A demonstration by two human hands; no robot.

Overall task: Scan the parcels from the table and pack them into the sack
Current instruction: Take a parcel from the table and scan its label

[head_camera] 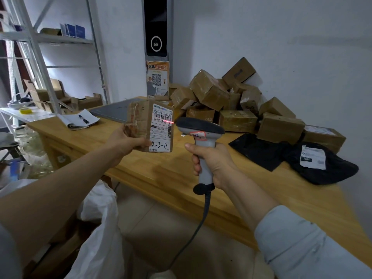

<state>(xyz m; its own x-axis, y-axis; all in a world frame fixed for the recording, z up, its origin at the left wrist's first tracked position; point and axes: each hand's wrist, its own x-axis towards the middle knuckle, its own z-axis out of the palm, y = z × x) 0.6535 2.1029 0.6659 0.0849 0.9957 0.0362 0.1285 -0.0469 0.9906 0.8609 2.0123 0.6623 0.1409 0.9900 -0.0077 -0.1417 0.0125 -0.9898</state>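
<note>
Holding what in your left hand?

A small cardboard parcel. My fingers are curled around its lower left corner and my thumb presses on the front, just beside the white label. The parcel is upright in the air above the wooden surface, with the label turned to me.

And your right hand?

It is closed around the handle of a grey barcode scanner. The dark head of the scanner points at the parcel from the right, very near it but not touching. A thin red line lies across the barcode on the label. The scanner's cable hangs down from the handle toward the floor.

Where are the other parcels?

A pile of cardboard boxes stands at the far right of the surface, against the wall. In front of the pile lie two black poly bags; the nearer one has a white label on top.

And the sack?

The white sack is down at my left, below the near edge of the surface. Its mouth is open and something brown shows inside, but I cannot tell what.

Anything more on the surface?

A notebook with a pen on it at the far left, and a flat grey device behind my parcel.
</note>
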